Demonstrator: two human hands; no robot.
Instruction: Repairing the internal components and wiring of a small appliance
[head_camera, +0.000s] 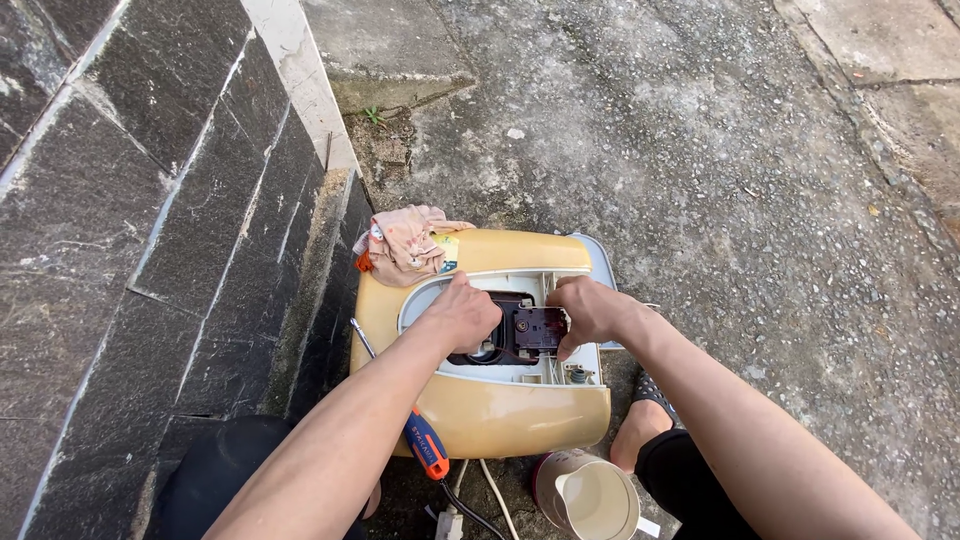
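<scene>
A yellow-beige appliance housing (500, 415) lies on the ground with its white inner frame (560, 285) exposed. In the middle sits a dark internal part (535, 328) with small screws. My left hand (462, 312) rests on the left side of that dark part, fingers curled over it. My right hand (590, 310) grips its right edge from the other side. Both hands press on the same part inside the opening.
A pink rag (408, 243) lies on the housing's far left corner. An orange and blue screwdriver (425, 443) leans at its left side. A white jug (590, 495) and a white cable (492, 490) sit near my feet. A dark stone wall (150, 230) runs along the left.
</scene>
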